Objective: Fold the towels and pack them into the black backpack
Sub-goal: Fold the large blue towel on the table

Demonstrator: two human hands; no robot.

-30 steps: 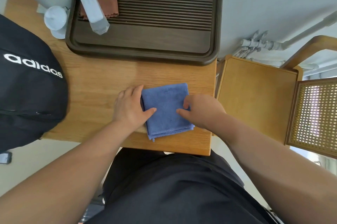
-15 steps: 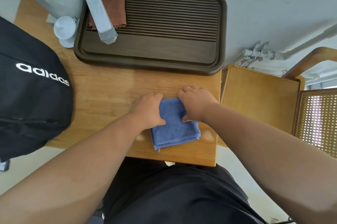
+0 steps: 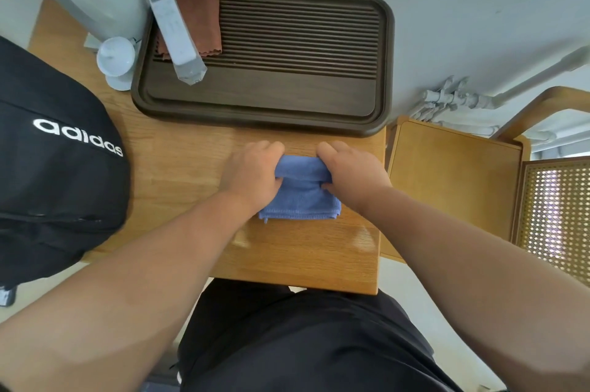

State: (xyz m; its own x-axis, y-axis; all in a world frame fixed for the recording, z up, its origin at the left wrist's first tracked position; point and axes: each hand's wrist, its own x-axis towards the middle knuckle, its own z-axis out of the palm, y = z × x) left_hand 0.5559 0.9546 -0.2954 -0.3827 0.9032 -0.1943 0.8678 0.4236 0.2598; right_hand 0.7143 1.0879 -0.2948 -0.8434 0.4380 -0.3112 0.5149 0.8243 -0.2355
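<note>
One blue towel [image 3: 301, 200] is seen on the wooden table [image 3: 178, 174], right of centre, between the tray and the table's near edge. It is gripped by two hands. The left end of its far edge is pinched by the left hand [image 3: 252, 172] and the right end by the right hand [image 3: 354, 172], with fingers curled over the top and thumbs tucked beneath. That far edge is held up in a soft roll, while the rest is left flat in folded layers.

One black backpack [image 3: 57, 187], lettered "adidas" in white, is set at the table's left side, well apart from the towel. Whether it is zipped cannot be told.

One dark wooden tray [image 3: 261, 118] is placed beyond the hands. One brown cloth [image 3: 206, 18] is laid in its far left corner, and one white slab-shaped device [image 3: 174, 30] is rested across that cloth. One wooden chair [image 3: 453, 187] is seen right of the table.
</note>
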